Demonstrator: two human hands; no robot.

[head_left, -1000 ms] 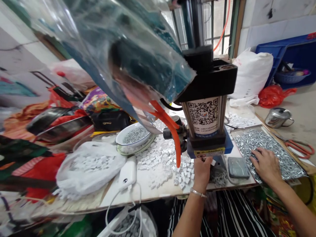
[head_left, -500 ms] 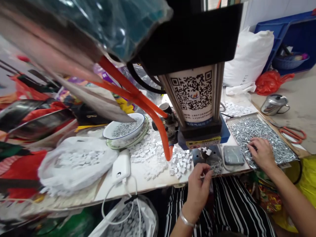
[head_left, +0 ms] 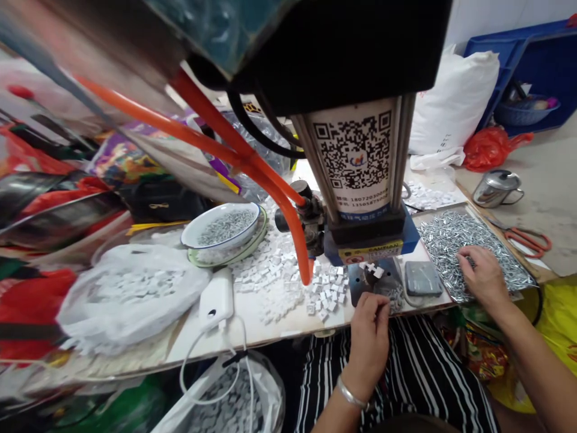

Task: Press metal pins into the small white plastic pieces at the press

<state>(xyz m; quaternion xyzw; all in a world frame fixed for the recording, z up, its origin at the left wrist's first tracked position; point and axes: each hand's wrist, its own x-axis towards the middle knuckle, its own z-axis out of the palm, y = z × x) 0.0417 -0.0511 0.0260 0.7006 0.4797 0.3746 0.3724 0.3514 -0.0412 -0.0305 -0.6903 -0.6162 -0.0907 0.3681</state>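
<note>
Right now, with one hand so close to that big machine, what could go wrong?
The left hand is just in front of the metal plate under the press, so fingers might get pinched if they slipped underneath and it came down. The right hand is at a heap of small metal pins, which might poke it. Loose white pieces lie near the table's front edge, so a bump could knock some off.

On the table (head_left: 187,337) before us stands a press (head_left: 360,162); left of it lie blocks (head_left: 329,291), then a bowl (head_left: 192,238) holding pins (head_left: 228,227). To our right, a tray (head_left: 470,207) holds more pins (head_left: 446,243), scissors (head_left: 509,233) just beside it.
</note>
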